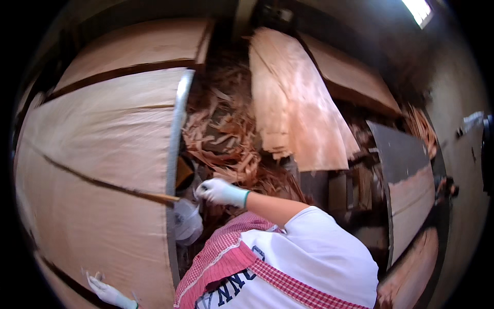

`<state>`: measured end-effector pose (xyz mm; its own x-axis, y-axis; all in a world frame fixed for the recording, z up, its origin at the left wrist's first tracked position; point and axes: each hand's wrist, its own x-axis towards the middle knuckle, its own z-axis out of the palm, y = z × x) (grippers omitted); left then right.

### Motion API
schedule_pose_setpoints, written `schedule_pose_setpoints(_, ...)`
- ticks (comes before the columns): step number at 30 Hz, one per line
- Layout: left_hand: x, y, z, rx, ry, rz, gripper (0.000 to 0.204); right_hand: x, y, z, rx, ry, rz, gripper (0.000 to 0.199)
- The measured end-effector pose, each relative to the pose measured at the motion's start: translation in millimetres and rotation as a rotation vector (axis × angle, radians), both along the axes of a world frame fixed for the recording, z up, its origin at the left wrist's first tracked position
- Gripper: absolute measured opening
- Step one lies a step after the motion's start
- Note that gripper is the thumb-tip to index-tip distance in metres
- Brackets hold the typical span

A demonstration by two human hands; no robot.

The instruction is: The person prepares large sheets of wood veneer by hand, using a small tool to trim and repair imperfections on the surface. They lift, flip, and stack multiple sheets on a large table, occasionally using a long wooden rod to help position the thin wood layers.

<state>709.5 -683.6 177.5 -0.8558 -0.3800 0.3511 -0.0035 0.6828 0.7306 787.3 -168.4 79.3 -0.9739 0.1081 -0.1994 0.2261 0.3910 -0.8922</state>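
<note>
My right hand (224, 193), in a white glove with a green cuff, is beside the near right edge of the large veneer sheet (113, 139). Its fingers are curled together around something dark and small that I cannot make out. Close by, a translucent plastic tub (187, 224) sits against the sheet's edge. A thin wooden stick (160, 197) lies on the sheet, its pale end reaching over the tub. At the lower left, my left hand (108, 293), gloved alike, is over the sheet with its fingers stretched out, slightly blurred.
Torn veneer scraps (226, 134) cover the floor past the bench. Beyond them lies a loose stack of veneer sheets (296, 103). Another sheet-topped stack (139, 44) stands behind mine. A dark board with veneer (411, 190) leans at the right, near wooden blocks (355, 190).
</note>
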Motion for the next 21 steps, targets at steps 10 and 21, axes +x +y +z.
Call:
schedule_pose_setpoints(10,-13,376,-40,0.139,-0.168,-0.786,0.039,373,355,-69,0.574,-0.010,-1.944,0.047)
schedule_pose_setpoints(21,94,676,13,0.033,-0.366,-1.695,0.041,303,343,58,0.514,0.330,-1.487,0.017)
